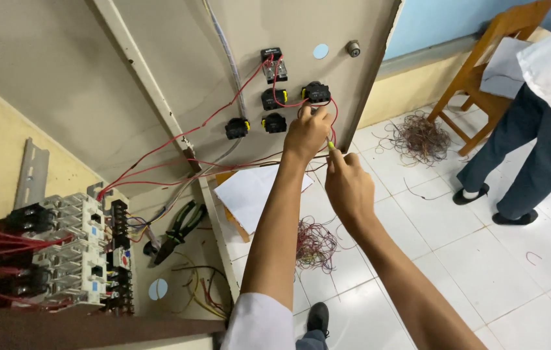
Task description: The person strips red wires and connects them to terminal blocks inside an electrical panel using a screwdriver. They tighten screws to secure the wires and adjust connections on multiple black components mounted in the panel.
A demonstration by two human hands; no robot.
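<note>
My left hand (306,134) is raised to the open cabinet door (178,71), its fingers pinching a red wire (334,116) just below a black push-button back (316,92). Below and to the right, my right hand (348,183) grips a small screwdriver with a yellow-green handle (331,146), its tip pointing up toward the same black unit. Three more black button backs (274,123) sit on the door to the left, linked by red wires.
Inside the cabinet at left are white contactors (71,249) with red wires, a terminal strip and black pliers (181,230). Tangled wire scraps (315,244) lie on the white tiled floor, another heap (420,136) by a wooden chair (489,65). A person stands at right (535,129).
</note>
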